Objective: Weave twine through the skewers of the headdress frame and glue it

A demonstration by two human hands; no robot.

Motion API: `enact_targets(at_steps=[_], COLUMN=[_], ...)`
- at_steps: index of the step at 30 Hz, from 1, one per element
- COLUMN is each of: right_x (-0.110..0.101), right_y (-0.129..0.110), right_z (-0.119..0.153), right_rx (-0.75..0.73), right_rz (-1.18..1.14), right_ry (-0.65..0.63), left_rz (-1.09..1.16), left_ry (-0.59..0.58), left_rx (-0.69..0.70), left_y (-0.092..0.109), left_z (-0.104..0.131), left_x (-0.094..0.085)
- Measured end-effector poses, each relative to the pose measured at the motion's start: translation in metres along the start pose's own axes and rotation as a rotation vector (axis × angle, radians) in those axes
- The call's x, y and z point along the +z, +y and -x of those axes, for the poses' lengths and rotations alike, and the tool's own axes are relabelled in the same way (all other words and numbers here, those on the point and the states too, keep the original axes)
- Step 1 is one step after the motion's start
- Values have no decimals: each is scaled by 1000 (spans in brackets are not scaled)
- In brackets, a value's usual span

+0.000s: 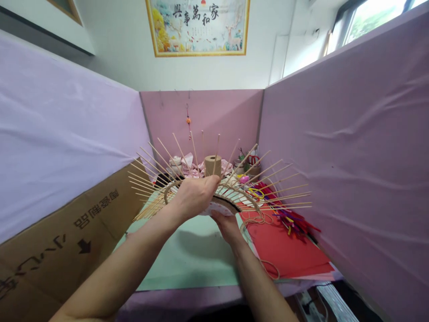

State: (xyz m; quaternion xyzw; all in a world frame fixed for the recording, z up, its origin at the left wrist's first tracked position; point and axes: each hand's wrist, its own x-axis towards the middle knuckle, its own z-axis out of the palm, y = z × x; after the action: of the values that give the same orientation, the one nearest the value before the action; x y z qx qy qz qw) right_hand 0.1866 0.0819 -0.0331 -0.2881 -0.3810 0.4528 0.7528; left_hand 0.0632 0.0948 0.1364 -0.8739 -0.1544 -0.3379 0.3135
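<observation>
Far left: lavender panel (60, 112) slopes toward the back. Cardboard (97, 223) leans inside it, printed with dark characters and an arrow; its right end comes close to the desk (187, 298) and green sheet (191, 264). Left tips of the stick frame (250, 197) fan out over the cardboard's upper corner in view; contact cannot be told.

Centre: the frame is held up above the desk, tilted, thin sticks radiating from a round base with a dark rim and a cord ring. Left hand (194, 195) lies across its upper part, grip closed on the frame, thumb extended to the right. Brown roll (212, 166) stands behind, before the pink back panel (214, 116). Between the forearms, green sheet shows from beneath the frame to its near edge, leaving open room below.

Right of centre: right hand (229, 224) is at the underside of the base; fingers partly hidden, grip closure cannot be told. Twine (273, 268) loops down over red sheets (288, 252), whose near edge lies close to the desk's. Coloured fuzzy stems (291, 219) lie along the right edge. Right stick tips stop short of the right panel (362, 156).
</observation>
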Motion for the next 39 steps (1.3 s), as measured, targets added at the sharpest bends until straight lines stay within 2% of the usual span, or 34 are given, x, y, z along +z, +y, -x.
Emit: enact_targets(at_steps=[5, 9, 11, 14, 16, 18, 25, 35, 39], right_x=[2, 6, 7, 8, 9, 10, 9, 7, 5], right_y=[-2, -3, -4, -6, -8, -10, -9, -3, -1], right_z=[0, 1, 1, 2, 2, 3, 2, 0, -1], right_rx=[-20, -15, -16, -10, 7, 21, 38, 93, 66], right_rz=[-53, -130, -149, -152, -143, -133, -134, -135, -101], right_ry=[36, 59, 66, 85, 92, 98, 120, 148, 164], left_rz=[129, 318, 377, 338, 263, 199, 82, 107, 147], left_ry=[135, 132, 187, 364, 421, 401, 137, 91, 52], left_rx=[-62, 17, 22, -110, -224, -257, -113, -61, -39], left_y=[15, 30, 33, 27, 18, 9, -4, -11, -15], left_z=[5, 17, 23, 26, 21, 14, -4, -13, -19], left_x=[13, 22, 24, 23, 19, 15, 11, 13, 10])
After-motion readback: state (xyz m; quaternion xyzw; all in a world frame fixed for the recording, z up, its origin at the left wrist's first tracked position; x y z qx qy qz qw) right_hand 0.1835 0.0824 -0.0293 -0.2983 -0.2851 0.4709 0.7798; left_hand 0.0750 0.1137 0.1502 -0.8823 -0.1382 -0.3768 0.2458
